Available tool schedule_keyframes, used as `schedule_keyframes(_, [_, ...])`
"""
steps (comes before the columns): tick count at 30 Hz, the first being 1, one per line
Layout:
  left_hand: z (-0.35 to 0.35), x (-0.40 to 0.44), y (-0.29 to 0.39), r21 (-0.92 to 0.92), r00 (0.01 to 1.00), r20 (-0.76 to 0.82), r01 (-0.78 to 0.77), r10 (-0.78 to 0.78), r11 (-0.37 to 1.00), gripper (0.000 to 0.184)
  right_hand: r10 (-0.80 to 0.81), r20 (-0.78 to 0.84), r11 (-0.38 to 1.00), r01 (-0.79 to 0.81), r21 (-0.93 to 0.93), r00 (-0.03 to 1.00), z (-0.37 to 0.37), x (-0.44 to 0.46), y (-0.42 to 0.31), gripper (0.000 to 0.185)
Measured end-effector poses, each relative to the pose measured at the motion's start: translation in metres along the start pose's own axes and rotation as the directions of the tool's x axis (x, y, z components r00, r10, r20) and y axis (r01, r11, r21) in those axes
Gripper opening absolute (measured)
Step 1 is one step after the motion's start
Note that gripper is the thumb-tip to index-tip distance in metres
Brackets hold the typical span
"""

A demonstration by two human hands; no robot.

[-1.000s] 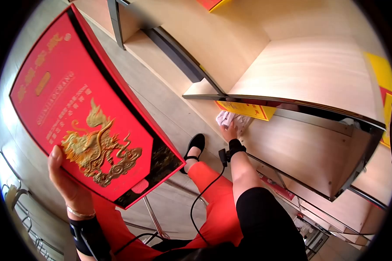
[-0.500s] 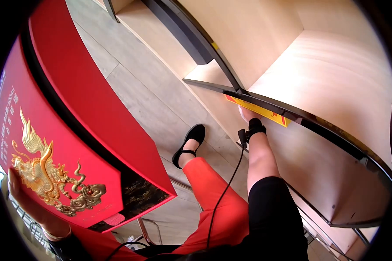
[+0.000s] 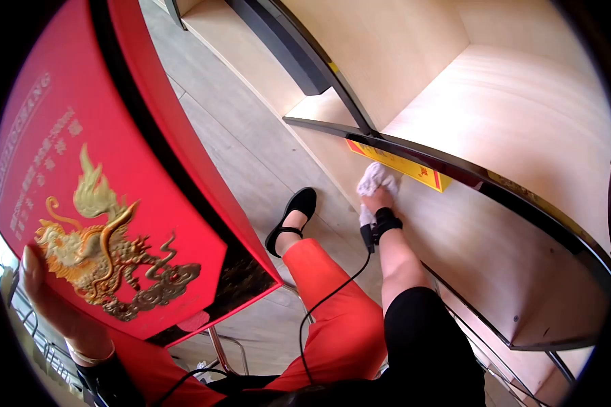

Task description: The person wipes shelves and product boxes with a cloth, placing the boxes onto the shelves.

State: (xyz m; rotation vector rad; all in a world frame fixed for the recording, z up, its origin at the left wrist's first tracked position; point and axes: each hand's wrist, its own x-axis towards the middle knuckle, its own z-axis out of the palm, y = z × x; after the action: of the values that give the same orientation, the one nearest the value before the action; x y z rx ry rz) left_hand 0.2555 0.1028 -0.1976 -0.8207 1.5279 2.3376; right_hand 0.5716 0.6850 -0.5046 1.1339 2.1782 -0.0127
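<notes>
A large red box (image 3: 136,163) with a gold dragon-like figure and a black band fills the left of the view. My left hand (image 3: 61,308) grips its lower left side, thumb on the front face and the other fingers hidden. Inside the lower shelf compartment (image 3: 468,251), my right hand (image 3: 379,199) is closed on a whitish crumpled cloth (image 3: 375,180), which bunches out past the fingers. Just above that hand, a yellow and red box (image 3: 407,166) shows below the black shelf edge.
The upper compartment (image 3: 509,115) has a pale wooden base and a black front edge (image 3: 495,182). Grey floor (image 3: 241,152) lies left of the shelving. A metal chair leg (image 3: 218,349) stands near my legs, and a black cable (image 3: 322,298) runs from my right wrist.
Since the half-second-old frame, my right hand has come back out from under the yellow box, with the cloth now plainly visible. The red box has shifted slightly right and tilted in view.
</notes>
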Motion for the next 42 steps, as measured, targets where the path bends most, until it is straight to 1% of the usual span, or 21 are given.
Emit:
schedule_keyframes(1, [0.004,0.002,0.0,-0.036,0.998,0.048,0.032,-0.031,0.999,0.038,-0.008,0.083,1.0,0.007,0.014,0.996,-0.006,-0.02,-0.015,0.058])
schedule_keyframes(3, [0.032,-0.004,-0.002,-0.067,0.996,0.031,0.091,-0.089,0.994,0.037,-0.034,0.217,0.997,0.049,-0.065,0.976,0.005,-0.043,-0.025,0.074])
schedule_keyframes(6, [0.032,0.0,-0.009,0.002,0.993,0.078,0.091,-0.091,0.996,0.042,-0.388,0.469,0.863,0.133,0.488,0.793,-0.012,-0.082,-0.041,0.068])
schedule_keyframes(7, [0.04,-0.001,-0.009,0.032,0.991,0.092,0.096,-0.099,0.995,0.042,-0.347,0.577,0.882,0.049,0.468,0.74,-0.026,-0.09,-0.052,0.061])
schedule_keyframes(9, [0.059,-0.008,-0.006,0.05,0.983,0.139,0.113,-0.119,0.992,0.042,-0.298,0.456,0.939,0.172,0.298,0.839,-0.011,-0.081,-0.05,0.053])
schedule_keyframes(12, [0.058,0.0,-0.011,0.029,0.983,0.16,0.085,-0.088,0.996,0.036,-0.369,0.442,0.831,0.077,0.551,0.817,-0.086,-0.125,-0.075,0.05])
schedule_keyframes(15, [0.065,0.004,-0.014,-0.011,0.969,0.237,0.068,-0.063,0.998,0.034,-0.394,0.427,0.698,-0.037,0.715,0.814,-0.097,-0.135,-0.073,0.048])
schedule_keyframes(17, [0.073,-0.001,-0.013,-0.042,0.986,0.159,0.052,-0.044,0.998,0.029,-0.373,0.362,0.738,0.036,0.674,0.854,-0.129,-0.156,-0.078,0.039])
schedule_keyframes(19, [0.076,-0.006,-0.009,-0.13,0.974,0.211,0.114,-0.085,0.985,0.033,-0.324,0.315,0.712,0.011,0.702,0.892,-0.16,-0.182,-0.09,0.034])
schedule_keyframes(21, [0.068,-0.006,-0.006,-0.227,0.92,0.351,0.263,-0.173,0.938,0.043,-0.32,0.117,0.508,0.066,0.859,0.94,-0.191,-0.226,-0.109,0.03])
schedule_keyframes(24, [0.066,-0.022,0.009,-0.205,0.848,0.485,0.346,-0.212,0.916,0.057,-0.317,-0.108,0.235,0.189,0.953,0.942,-0.218,-0.266,-0.114,0.036])
schedule_keyframes(25, [0.076,-0.004,-0.013,-0.161,0.832,0.499,0.364,-0.243,0.917,0.058,-0.308,-0.148,0.155,0.203,0.967,0.94,-0.214,-0.248,-0.113,0.04])
schedule_keyframes(26, [0.075,-0.002,-0.014,-0.158,0.831,0.5,0.364,-0.244,0.918,0.059,-0.355,-0.315,0.085,0.366,0.927,0.88,-0.221,-0.252,-0.118,0.048])
schedule_keyframes(27, [0.073,0.004,-0.019,-0.157,0.83,0.504,0.361,-0.24,0.919,0.06,-0.391,-0.304,0.073,0.359,0.931,0.869,-0.253,-0.272,-0.127,0.057])
schedule_keyframes(29, [0.06,0.029,-0.042,-0.177,0.782,0.584,0.385,-0.218,0.906,0.065,-0.361,-0.289,-0.012,0.305,0.952,0.887,-0.282,-0.29,-0.129,0.061])
schedule_keyframes(31, [0.067,0.025,-0.035,-0.169,0.747,0.66,0.259,-0.086,0.951,0.069,-0.389,-0.44,0.076,0.505,0.86,0.809,-0.309,-0.295,-0.125,0.062])
schedule_keyframes(33, [0.073,0.021,-0.028,-0.134,0.711,0.699,0.233,-0.074,0.963,0.077,-0.391,-0.544,0.153,0.636,0.757,0.742,-0.338,-0.312,-0.132,0.046])
schedule_keyframes(35, [0.075,0.03,-0.04,-0.14,0.681,0.732,0.17,-0.014,0.975,0.085,-0.411,-0.498,0.344,0.636,0.691,0.764,-0.356,-0.327,-0.137,0.036])
schedule_keyframes(36, [0.078,0.022,-0.033,-0.101,0.695,0.715,0.201,-0.069,0.974,0.092,-0.416,-0.475,0.429,0.628,0.649,0.775,-0.365,-0.335,-0.141,0.033])
schedule_keyframes(39, [0.085,0.019,-0.035,-0.06,0.643,0.762,0.188,-0.077,0.98,0.099,-0.449,-0.522,0.63,0.671,0.391,0.725,-0.39,-0.36,-0.167,0.033])
schedule_keyframes(42, [0.085,0.011,-0.032,-0.061,0.607,0.793,0.161,-0.05,0.985,0.104,-0.465,-0.524,0.606,0.688,0.4,0.714,-0.405,-0.373,-0.171,0.027])
